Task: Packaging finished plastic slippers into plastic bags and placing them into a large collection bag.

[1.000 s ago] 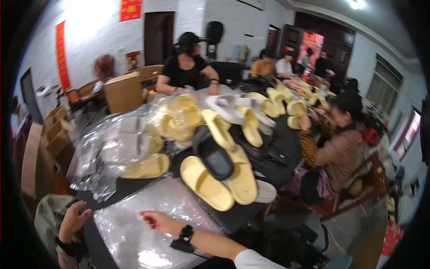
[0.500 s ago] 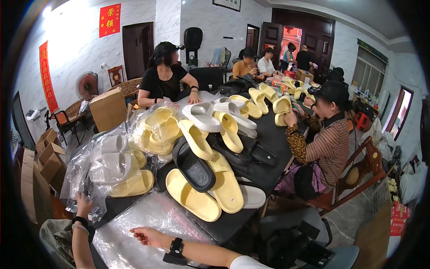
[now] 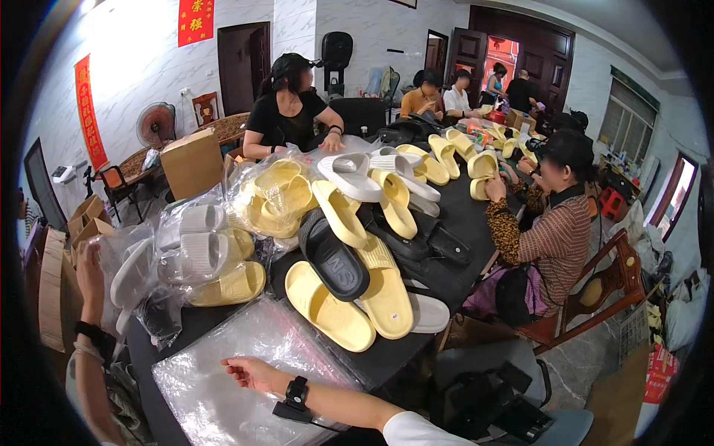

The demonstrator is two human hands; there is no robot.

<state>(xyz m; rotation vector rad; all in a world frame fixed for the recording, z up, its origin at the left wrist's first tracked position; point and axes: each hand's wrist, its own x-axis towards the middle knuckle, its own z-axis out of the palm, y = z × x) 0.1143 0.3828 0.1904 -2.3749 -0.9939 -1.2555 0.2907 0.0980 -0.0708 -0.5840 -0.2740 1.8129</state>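
At the table's left edge my left hand [image 3: 91, 267] is raised, its fingers closed on the edge of a clear plastic bag. Inside the bag a grey slipper [image 3: 134, 273] stands tilted. Beside it lie more bagged grey slippers [image 3: 195, 259] and a yellow slipper [image 3: 232, 288]. My right hand [image 3: 253, 373] hangs over a stack of flat clear plastic bags [image 3: 216, 338], fingers loosely extended and holding nothing. Just beyond the stack lie a loose yellow slipper [image 3: 327, 308] and a black slipper [image 3: 335, 260].
A heap of yellow, grey and black slippers runs along the black table [image 3: 405, 353]. A co-worker [image 3: 550, 223] at the right handles yellow slippers; another person [image 3: 294, 111] sits across. Cardboard boxes [image 3: 192, 167] stand at the left, a grey chair [image 3: 483, 372] at lower right.
My left hand has risen from the table's left edge, pulling the plastic up; the grey slipper in it now stands tilted. My right hand stays over the flat bags. The view has shifted slightly.
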